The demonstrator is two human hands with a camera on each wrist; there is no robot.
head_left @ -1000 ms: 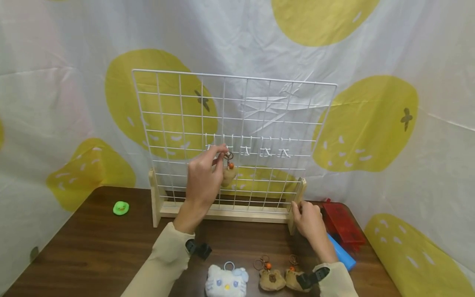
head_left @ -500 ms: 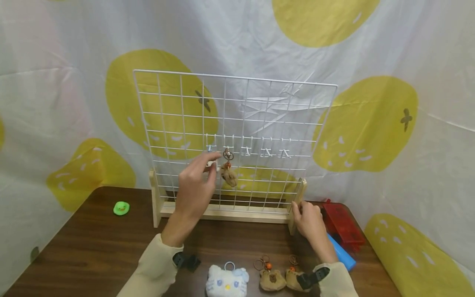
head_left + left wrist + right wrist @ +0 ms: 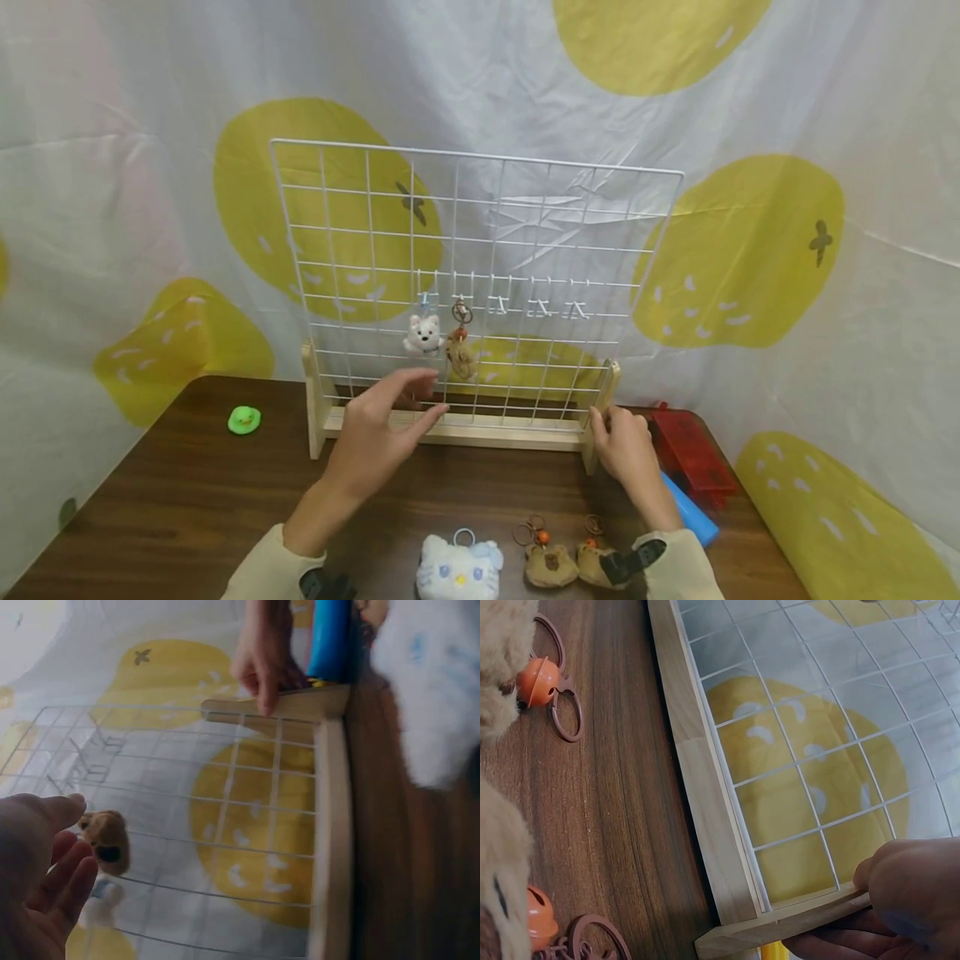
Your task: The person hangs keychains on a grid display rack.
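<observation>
Left hand (image 3: 375, 437): fingers parted, empty; right hand (image 3: 626, 446): gripping stand (image 3: 510, 437). Caution: a knock to the grid (image 3: 476, 156) could unhook the white charm (image 3: 424, 335) or brown charm (image 3: 461, 356)

Cannot make out any text, label, brand, number or sign in the head view, the left wrist view or the right wrist view.

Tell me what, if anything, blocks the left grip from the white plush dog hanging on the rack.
Nothing visible does: in the head view the left grip is just below the white plush dog. The brown plush hangs right of the dog, not between.
</observation>
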